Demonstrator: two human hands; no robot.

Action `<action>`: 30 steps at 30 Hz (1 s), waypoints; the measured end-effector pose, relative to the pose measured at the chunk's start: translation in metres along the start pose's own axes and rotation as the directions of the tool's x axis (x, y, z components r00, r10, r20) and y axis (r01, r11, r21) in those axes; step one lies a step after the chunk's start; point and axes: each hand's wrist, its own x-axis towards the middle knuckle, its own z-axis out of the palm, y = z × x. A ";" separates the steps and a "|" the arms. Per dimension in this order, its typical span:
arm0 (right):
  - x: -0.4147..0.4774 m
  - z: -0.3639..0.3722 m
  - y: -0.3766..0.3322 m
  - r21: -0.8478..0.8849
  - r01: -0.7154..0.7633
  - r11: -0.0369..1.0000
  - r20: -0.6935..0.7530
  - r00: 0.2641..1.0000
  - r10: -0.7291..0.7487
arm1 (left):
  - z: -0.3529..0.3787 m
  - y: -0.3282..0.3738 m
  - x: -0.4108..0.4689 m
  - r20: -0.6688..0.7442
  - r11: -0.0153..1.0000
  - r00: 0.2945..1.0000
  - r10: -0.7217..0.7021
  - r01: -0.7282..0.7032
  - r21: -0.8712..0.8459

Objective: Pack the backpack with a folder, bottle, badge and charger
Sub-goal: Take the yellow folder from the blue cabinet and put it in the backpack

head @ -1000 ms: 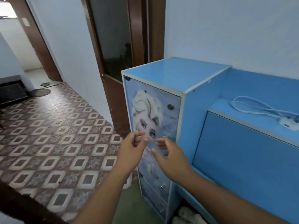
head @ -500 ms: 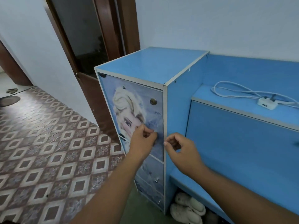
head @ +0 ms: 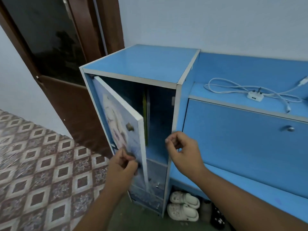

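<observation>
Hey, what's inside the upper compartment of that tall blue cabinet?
Thin folders stand upright in the cabinet, one yellow-green. The half-open door, held by the left hand, hides the compartment's left side.

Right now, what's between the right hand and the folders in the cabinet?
Nothing: in the head view, only the bare open compartment separates the right hand from the folders. The door, held by the left hand, stands open leftward.
</observation>
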 end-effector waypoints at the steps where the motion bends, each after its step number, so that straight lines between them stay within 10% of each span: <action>1: -0.001 0.006 -0.001 -0.011 0.004 1.000 0.003 1.000 -0.004 | -0.017 -0.005 -0.005 -0.007 0.999 1.000 -0.021 0.021 -0.033; 6: -0.002 0.044 -0.012 -0.053 0.004 0.999 -0.054 0.999 -0.007 | -0.068 -0.024 -0.012 -0.028 0.978 0.995 -0.093 0.086 -0.191; 17: 0.071 0.102 -0.017 -0.080 -0.472 0.878 -0.024 0.882 0.471 | -0.100 -0.036 -0.018 -0.078 0.932 0.984 -0.160 0.124 -0.340; 30: 0.077 0.119 -0.014 -0.148 -0.412 0.899 -0.136 0.909 0.394 | -0.142 -0.039 -0.019 -0.096 0.920 0.982 -0.163 0.116 -0.373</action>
